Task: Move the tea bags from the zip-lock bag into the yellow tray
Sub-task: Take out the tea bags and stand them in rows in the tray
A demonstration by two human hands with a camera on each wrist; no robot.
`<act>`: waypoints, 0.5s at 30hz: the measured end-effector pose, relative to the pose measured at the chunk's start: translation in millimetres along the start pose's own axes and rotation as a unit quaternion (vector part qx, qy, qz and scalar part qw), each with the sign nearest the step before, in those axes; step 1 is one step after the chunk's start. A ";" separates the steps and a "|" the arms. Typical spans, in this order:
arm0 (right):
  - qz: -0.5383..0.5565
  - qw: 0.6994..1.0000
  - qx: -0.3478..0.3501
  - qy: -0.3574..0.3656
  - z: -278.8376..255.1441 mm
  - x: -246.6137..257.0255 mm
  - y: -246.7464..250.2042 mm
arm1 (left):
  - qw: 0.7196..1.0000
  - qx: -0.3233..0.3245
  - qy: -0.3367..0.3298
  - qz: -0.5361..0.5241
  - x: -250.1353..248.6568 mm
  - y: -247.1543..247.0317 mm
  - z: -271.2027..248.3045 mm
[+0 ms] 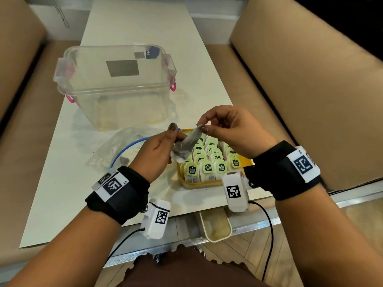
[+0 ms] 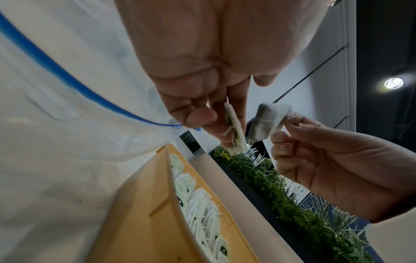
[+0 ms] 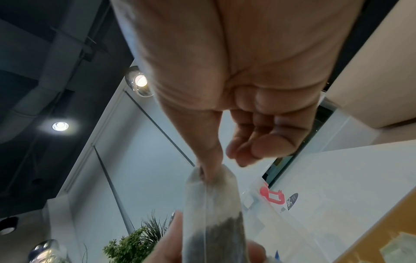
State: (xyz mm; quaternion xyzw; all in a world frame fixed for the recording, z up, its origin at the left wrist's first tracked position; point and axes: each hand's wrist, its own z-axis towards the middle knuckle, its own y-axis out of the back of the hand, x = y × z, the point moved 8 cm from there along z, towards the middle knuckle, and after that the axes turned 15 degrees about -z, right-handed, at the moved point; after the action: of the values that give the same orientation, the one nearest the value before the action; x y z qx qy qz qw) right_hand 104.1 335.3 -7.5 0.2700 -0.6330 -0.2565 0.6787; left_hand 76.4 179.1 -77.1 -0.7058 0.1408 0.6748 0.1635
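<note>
A tea bag (image 1: 186, 147) with dark leaves hangs between both hands, just above the back left corner of the yellow tray (image 1: 199, 185). My right hand (image 1: 202, 126) pinches its top edge between thumb and forefinger; the right wrist view shows that pinch on the tea bag (image 3: 211, 210). My left hand (image 1: 176, 142) holds the lower end, and in the left wrist view its fingertips (image 2: 227, 113) pinch the pale green tag (image 2: 235, 132) beside the tea bag (image 2: 266, 122). The tray holds several rows of green-tagged tea bags (image 1: 208, 167). The crumpled zip-lock bag (image 1: 116, 147), blue strip open, lies left of the tray.
A clear plastic box (image 1: 116, 83) with pink latches stands on the white table (image 1: 62, 193) behind the bag. Tan sofa cushions (image 1: 310, 79) flank the table on both sides. A small cream tray (image 1: 217, 227) sits below the near table edge.
</note>
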 end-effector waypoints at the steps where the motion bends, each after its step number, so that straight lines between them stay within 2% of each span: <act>1: 0.011 1.000 0.011 0.002 -0.3 2.6 -0.5 | 1.000 0.006 0.011 0.012 0.9 -0.7 1.3; 4: 0.016 0.999 0.047 0.010 -1.7 10.0 -2.7 | 0.998 0.032 0.045 0.005 4.1 -4.7 3.0; 7: 0.000 0.997 0.069 0.020 -2.5 12.7 -5.6 | 0.993 0.059 0.080 -0.059 12.9 -9.0 3.9; 10: -0.011 0.997 0.076 0.023 -2.9 9.9 -7.9 | 0.985 0.059 0.113 -0.121 18.5 -10.4 1.0; 13: -0.019 0.997 0.066 0.018 -2.5 6.7 -7.3 | 0.986 0.048 0.096 -0.127 16.1 -7.4 -1.4; 15: -0.022 0.998 0.055 0.010 -1.7 5.6 -6.1 | 0.990 0.068 0.061 -0.104 7.0 -10.2 -4.6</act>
State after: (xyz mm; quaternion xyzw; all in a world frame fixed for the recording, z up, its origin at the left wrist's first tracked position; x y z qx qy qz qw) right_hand 106.1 327.1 -7.8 0.3232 -0.6333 -0.2341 0.6631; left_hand 85.2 186.5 -83.5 -0.7437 0.1217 0.5985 0.2718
